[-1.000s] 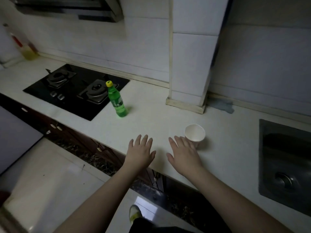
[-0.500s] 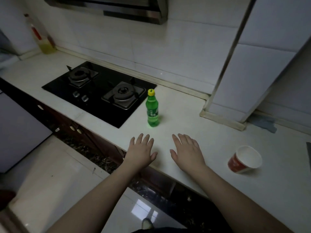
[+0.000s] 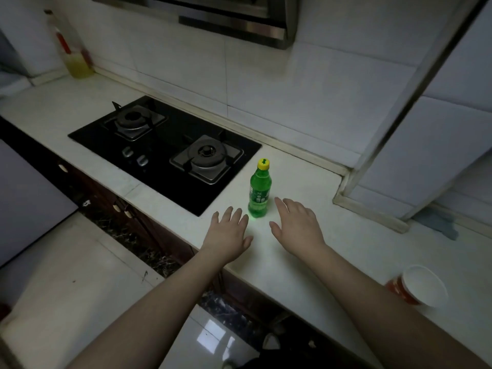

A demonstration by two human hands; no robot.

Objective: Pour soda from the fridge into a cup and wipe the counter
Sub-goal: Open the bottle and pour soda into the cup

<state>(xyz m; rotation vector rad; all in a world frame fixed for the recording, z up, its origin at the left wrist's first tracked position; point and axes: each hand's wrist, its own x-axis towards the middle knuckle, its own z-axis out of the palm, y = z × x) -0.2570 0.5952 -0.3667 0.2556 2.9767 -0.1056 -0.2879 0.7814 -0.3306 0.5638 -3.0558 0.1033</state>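
Both my hands lie spread: left hand (image 3: 228, 233), right hand (image 3: 297, 227), flanking the upright soda bottle (image 3: 258, 193) on the counter (image 3: 306, 262). My right forearm partly hides the cup (image 3: 418, 287); stove (image 3: 165, 149) sits left.

Green soda bottle and paper cup on a white counter.
The bottle (image 3: 258, 189) stands upright with its yellow cap on, just beyond the gap between the left hand (image 3: 229, 234) and right hand (image 3: 298, 227), close to both sets of fingertips. The cup (image 3: 418, 286), red outside and white inside, stands on the counter (image 3: 332, 251) well to the right of the right hand, beside that forearm.
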